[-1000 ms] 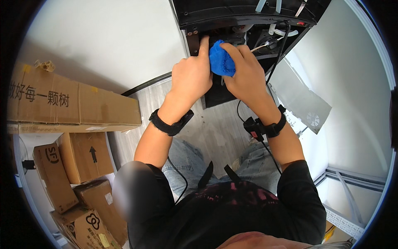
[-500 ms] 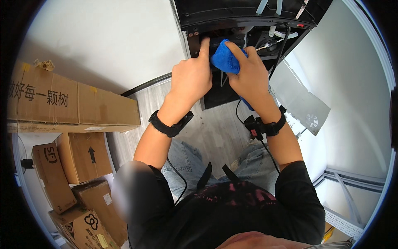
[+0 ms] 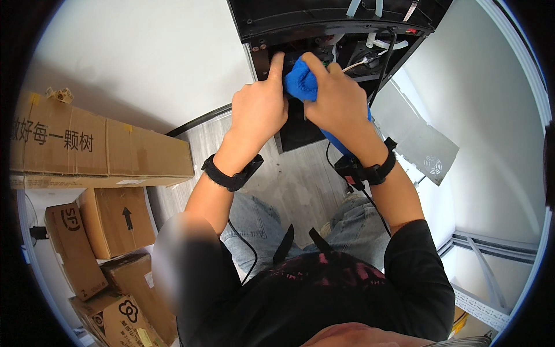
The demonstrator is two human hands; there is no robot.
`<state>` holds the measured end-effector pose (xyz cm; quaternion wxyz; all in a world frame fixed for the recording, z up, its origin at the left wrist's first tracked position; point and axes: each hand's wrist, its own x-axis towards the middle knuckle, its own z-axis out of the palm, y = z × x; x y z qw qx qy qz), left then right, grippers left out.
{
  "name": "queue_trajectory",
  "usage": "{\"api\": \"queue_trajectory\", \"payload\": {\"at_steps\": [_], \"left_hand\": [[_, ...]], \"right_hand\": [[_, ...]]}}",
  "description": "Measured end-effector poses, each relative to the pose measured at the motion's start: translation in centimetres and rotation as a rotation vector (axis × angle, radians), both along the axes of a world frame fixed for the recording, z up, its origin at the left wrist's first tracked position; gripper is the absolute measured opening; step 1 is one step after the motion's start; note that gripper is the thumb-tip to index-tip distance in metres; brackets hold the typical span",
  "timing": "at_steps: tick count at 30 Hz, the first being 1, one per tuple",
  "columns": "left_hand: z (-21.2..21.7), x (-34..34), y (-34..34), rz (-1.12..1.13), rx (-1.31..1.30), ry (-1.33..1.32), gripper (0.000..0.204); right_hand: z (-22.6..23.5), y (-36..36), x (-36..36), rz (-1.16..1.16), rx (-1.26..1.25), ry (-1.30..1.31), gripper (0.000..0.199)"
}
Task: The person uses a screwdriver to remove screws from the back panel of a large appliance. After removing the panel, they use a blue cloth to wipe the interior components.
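Note:
A black cabinet-like appliance stands in front of me, its lower part exposed with wires and parts inside. My right hand grips a blue cloth, bunched under the fingers at the opening; more blue fabric hangs beneath the wrist. The index finger of my left hand reaches straight into the opening beside a dark part. Its other fingers curl under, and whatever they hold, if anything, is hidden. Right of the cloth, a pale wire runs toward a round black part.
A grey sheet-metal panel with a round vent leans at the right. From the appliance a black cable hangs down. Several cardboard boxes are stacked at the left, under a long carton. Metal framing stands at lower right.
The appliance and both hands sit slightly farther left in view. My right hand has turned a little with the cloth, and more blue fabric shows below its wrist.

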<state>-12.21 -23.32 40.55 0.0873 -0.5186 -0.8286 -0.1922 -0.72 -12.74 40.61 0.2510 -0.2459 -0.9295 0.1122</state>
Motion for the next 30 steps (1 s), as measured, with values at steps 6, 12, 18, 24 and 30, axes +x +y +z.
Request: {"api": "queue_trajectory", "payload": {"at_steps": [6, 12, 18, 24, 30], "left_hand": [[-0.1, -0.1, 0.0, 0.008, 0.023, -0.023, 0.075], [0.1, 0.0, -0.1, -0.008, 0.024, -0.057, 0.075], [0.1, -0.1, -0.1, -0.03, 0.038, -0.087, 0.075], [0.2, -0.2, 0.0, -0.032, 0.021, -0.07, 0.076], [0.2, 0.2, -0.1, 0.015, 0.015, -0.048, 0.077]], "right_hand": [[0.3, -0.1, -0.1, -0.061, 0.034, -0.006, 0.066], [-0.4, 0.2, -0.4, -0.018, -0.105, 0.111, 0.061], [-0.4, 1.3, -0.3, 0.115, -0.281, 0.162, 0.063], [-0.7, 2.0, -0.5, 0.261, -0.425, 0.235, 0.065], [-1.5, 3.0, 0.1, 0.354, -0.441, 0.278, 0.065]]}}
